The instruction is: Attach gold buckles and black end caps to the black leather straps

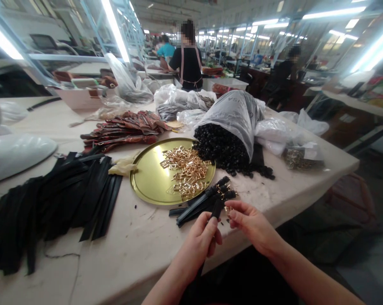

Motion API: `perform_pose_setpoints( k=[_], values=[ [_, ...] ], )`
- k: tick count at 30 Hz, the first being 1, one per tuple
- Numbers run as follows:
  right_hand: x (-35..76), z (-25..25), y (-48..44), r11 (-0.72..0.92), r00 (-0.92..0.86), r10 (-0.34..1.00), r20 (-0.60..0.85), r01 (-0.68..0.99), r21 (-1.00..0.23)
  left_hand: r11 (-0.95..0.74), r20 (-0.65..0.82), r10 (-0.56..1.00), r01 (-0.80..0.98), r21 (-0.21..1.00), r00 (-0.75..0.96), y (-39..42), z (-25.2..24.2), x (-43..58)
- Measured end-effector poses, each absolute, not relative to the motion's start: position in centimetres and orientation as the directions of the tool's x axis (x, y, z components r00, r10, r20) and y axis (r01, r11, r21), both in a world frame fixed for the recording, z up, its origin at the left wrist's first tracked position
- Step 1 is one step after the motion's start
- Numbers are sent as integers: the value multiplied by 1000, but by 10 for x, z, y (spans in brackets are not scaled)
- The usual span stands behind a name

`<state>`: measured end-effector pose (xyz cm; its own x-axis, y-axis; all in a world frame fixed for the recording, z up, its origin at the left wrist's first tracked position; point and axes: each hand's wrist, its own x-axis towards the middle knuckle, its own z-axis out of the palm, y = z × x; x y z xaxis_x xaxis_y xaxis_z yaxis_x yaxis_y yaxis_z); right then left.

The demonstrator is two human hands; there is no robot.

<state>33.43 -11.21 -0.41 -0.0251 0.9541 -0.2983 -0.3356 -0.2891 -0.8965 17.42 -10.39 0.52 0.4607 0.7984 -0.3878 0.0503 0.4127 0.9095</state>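
Observation:
My left hand is closed around a black strap, whose upper end sticks out above the thumb. Close beside that end, my right hand pinches a small gold buckle, partly covered by the fingers. Just beyond my hands lies a small bundle of black straps with gold buckles at their ends. A round gold tray behind it carries a heap of loose gold buckles. Small black pieces spill from a plastic bag at the tray's right.
Many black straps are piled at the left. Stacked reddish-brown pieces lie behind the tray, near more plastic bags. A clear bag of metal parts sits by the table's right edge. A person stands farther back.

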Motion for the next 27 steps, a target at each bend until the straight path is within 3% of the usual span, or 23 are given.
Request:
perform_pose_setpoints(
  k=[3, 11, 14, 21, 24, 27],
  values=[
    [328, -8, -107, -272, 41, 936, -349, -543, -795, 453, -421, 766, 58, 890, 486, -103, 2, 177],
    [318, -17, -101, -212, 71, 937, -341, -660, -721, 493, -468, 765, 64, 867, 442, -97, -11, 179],
    [319, -19, -102, -223, 68, 937, -344, -641, -735, 433, -449, 766, 147, 889, 460, -96, -14, 177],
    [316, -25, -115, -284, 32, 932, -362, -559, -779, -5, -197, 867, 402, 915, 459, -99, -6, 167],
    [307, -24, -124, -305, -43, 943, -329, -503, -809, 22, -174, 890, 340, 940, 422, -104, -2, 170],
    [298, -19, -131, -230, -3, 968, -251, -413, -881, 138, -219, 888, 221, 965, 405, -110, 3, 174]
  ],
)
